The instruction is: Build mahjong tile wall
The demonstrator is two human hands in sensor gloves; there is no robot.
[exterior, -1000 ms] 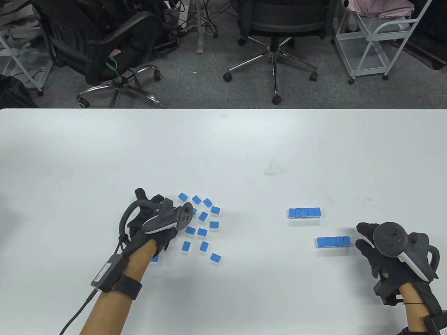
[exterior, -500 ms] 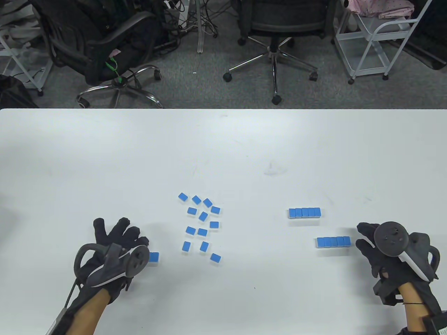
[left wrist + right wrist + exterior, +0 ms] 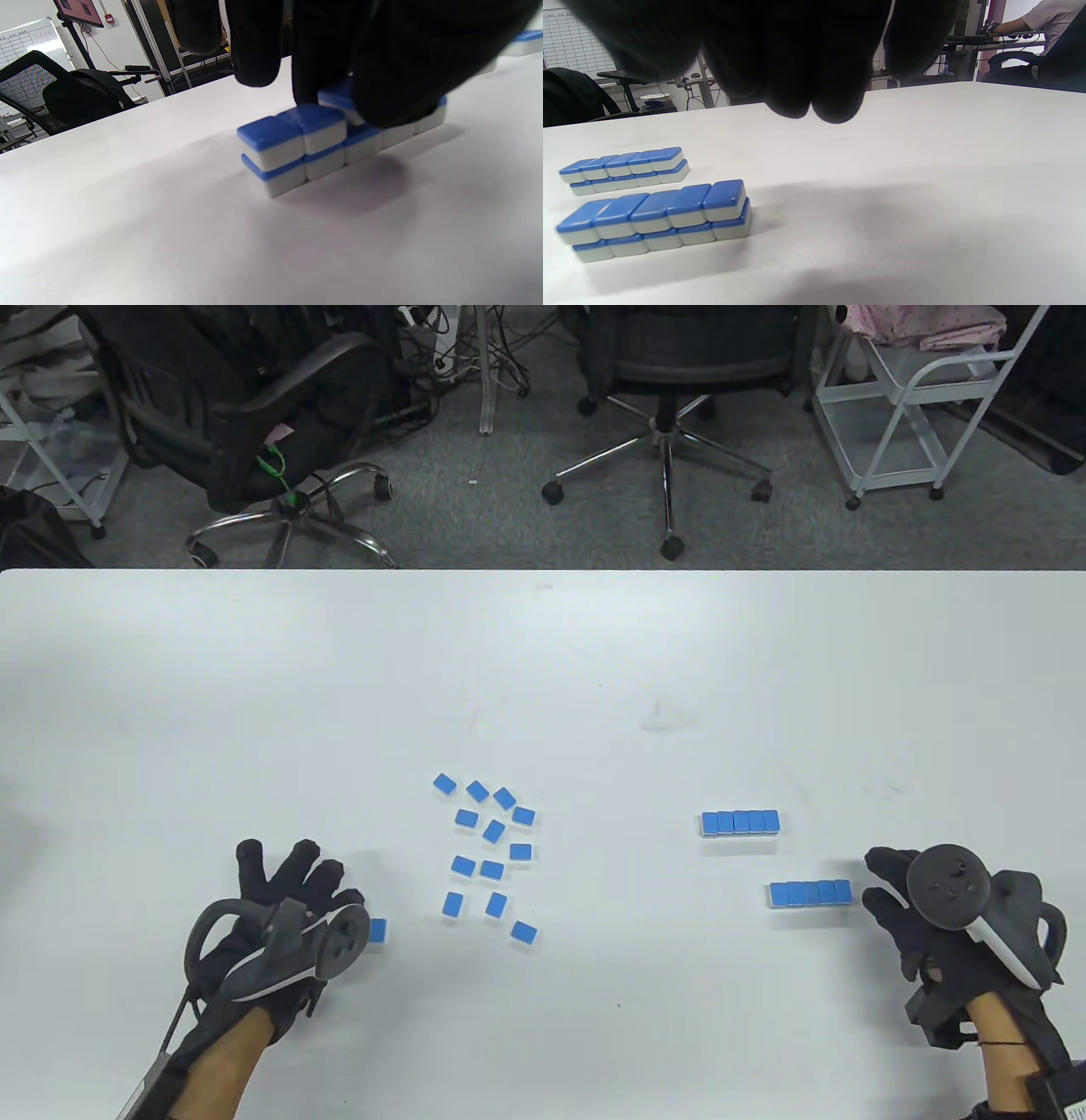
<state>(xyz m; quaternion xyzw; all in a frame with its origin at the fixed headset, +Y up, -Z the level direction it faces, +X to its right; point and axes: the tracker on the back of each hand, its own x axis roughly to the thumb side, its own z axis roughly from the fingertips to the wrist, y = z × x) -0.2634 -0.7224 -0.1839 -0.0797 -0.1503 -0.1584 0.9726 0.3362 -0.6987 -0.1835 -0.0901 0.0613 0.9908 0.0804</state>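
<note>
Near the table's (image 3: 543, 645) front edge, left side: left hand (image 3: 280, 916) over a two-tier mahjong wall (image 3: 305, 144), straight fingertips (image 3: 314, 63) pressing its top tiles, nothing gripped. Right hand (image 3: 942, 916) just beside another finished wall (image 3: 810, 893), fingers loosely curled, holding nothing. Loose blue tiles (image 3: 492, 848) scattered between

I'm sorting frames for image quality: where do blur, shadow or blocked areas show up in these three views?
Table view: evenly lit and sharp, faint scuffs on the table. Left wrist view: the left hand's fingers loom dark and soft at the top, hiding part of the two-layer tile row, which casts a soft shadow. Right wrist view: out-of-focus right hand blocks the top; both tile walls stay crisp.
</note>
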